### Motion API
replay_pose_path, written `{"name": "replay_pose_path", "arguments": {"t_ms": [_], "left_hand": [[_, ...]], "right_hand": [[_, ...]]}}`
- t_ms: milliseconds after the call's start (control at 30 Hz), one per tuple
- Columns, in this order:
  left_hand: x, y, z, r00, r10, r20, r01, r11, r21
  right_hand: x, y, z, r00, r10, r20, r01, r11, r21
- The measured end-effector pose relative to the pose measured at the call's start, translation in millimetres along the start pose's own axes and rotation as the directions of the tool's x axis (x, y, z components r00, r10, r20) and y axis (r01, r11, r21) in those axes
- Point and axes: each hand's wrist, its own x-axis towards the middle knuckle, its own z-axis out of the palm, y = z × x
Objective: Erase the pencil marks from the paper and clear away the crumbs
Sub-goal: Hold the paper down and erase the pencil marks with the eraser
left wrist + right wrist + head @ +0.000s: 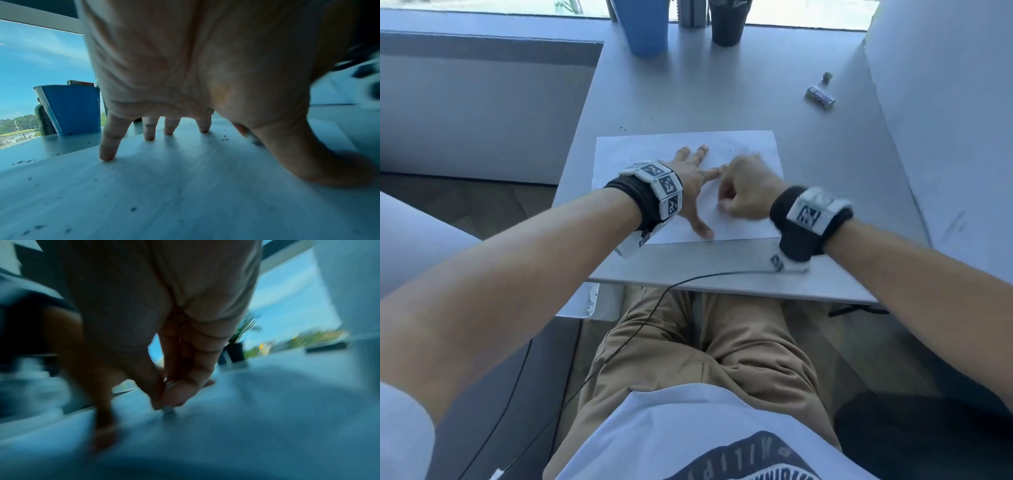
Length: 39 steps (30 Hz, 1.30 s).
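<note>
We put this mid-erase, crumbs not yet cleared. The paper [743, 150] lies flat on the desk [722, 85] near its front edge. Our left hand [690, 181] is spread flat on it, straight fingers [108, 146] pressing down to pin the sheet, gripping nothing. Our right hand [743, 192] sits just beside it over the sheet's middle, fingers bunched and pinching a small pale eraser [168, 409] whose tip touches the paper; the right wrist view is badly smeared, so the exact hold is unclear, and we read the blur as rubbing. Pencil marks are too faint to make out from the head view, so we cannot tell how much is left to erase. Dark crumbs [225, 139] lie scattered on the sheet around the left fingers and a few past its far edge [624, 128], so sweeping remains. A wrapped block [821, 97] lies well apart at the far right.
</note>
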Motion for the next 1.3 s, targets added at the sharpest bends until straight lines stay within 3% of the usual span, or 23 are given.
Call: {"name": "replay_pose_path", "arguments": {"t_ms": [67, 133, 200, 300, 400, 467, 567, 600, 667, 733, 833, 933, 1000, 1100, 1233, 1300], "left_hand": [[1, 0, 0, 1.000, -0.001, -0.005, 0.001, 1.000, 0.007], [-1, 1, 0, 1.000, 0.007, -0.002, -0.007, 1.000, 0.012], [-2, 1, -1, 1.000, 0.002, -0.004, -0.001, 1.000, 0.025], [1, 1, 1, 1.000, -0.006, -0.012, 0.007, 0.999, 0.045], [0, 1, 0, 1.000, -0.002, -0.002, 0.002, 0.999, 0.032], [-1, 2, 0, 1.000, -0.005, 0.004, 0.005, 1.000, 0.026], [2, 4, 0, 1.000, -0.005, -0.003, 0.005, 0.999, 0.036], [2, 4, 0, 1.000, -0.004, -0.002, 0.005, 0.999, 0.036], [2, 4, -1, 1.000, -0.003, 0.010, 0.003, 0.999, 0.035], [2, 4, -2, 1.000, -0.010, 0.019, 0.009, 0.999, 0.039], [5, 5, -1, 1.000, -0.014, 0.016, 0.013, 0.998, 0.055], [4, 5, 0, 1.000, -0.006, 0.013, 0.006, 0.999, 0.039], [3, 5, 0, 1.000, -0.012, 0.012, 0.012, 0.999, 0.034], [6, 7, 0, 1.000, -0.020, 0.010, 0.020, 0.999, 0.046], [3, 8, -3, 0.999, -0.017, 0.038, 0.015, 0.999, 0.041], [3, 10, -4, 0.999, -0.016, 0.041, 0.013, 0.998, 0.056]], "right_hand": [[-6, -4, 6, 0.997, -0.046, 0.055, 0.045, 0.999, 0.004], [9, 13, -12, 0.991, 0.110, -0.077, -0.105, 0.992, 0.065], [12, 18, -18, 0.980, 0.143, -0.137, -0.134, 0.988, 0.077], [-6, -2, 2, 0.998, -0.018, 0.065, 0.018, 1.000, 0.005], [7, 17, -16, 0.986, 0.138, -0.090, -0.133, 0.989, 0.059], [6, 20, -18, 0.981, 0.129, -0.146, -0.119, 0.990, 0.076], [-17, -6, 4, 0.996, -0.050, 0.069, 0.052, 0.998, -0.018], [-14, -2, 4, 0.998, -0.045, 0.050, 0.047, 0.999, -0.025], [-2, 16, -12, 0.989, 0.112, -0.093, -0.108, 0.993, 0.047], [1, 24, -15, 0.979, 0.142, -0.144, -0.132, 0.988, 0.076], [-21, 4, 3, 0.998, -0.010, 0.062, 0.011, 1.000, -0.010], [-5, 23, -14, 0.984, 0.160, -0.082, -0.156, 0.986, 0.051], [0, 28, -17, 0.974, 0.178, -0.138, -0.167, 0.982, 0.091], [-21, 2, 3, 0.998, 0.003, 0.058, -0.004, 1.000, 0.019], [-5, 20, -16, 0.977, 0.184, -0.111, -0.172, 0.980, 0.103], [-8, 14, -7, 0.985, 0.149, -0.083, -0.143, 0.987, 0.073]]}}
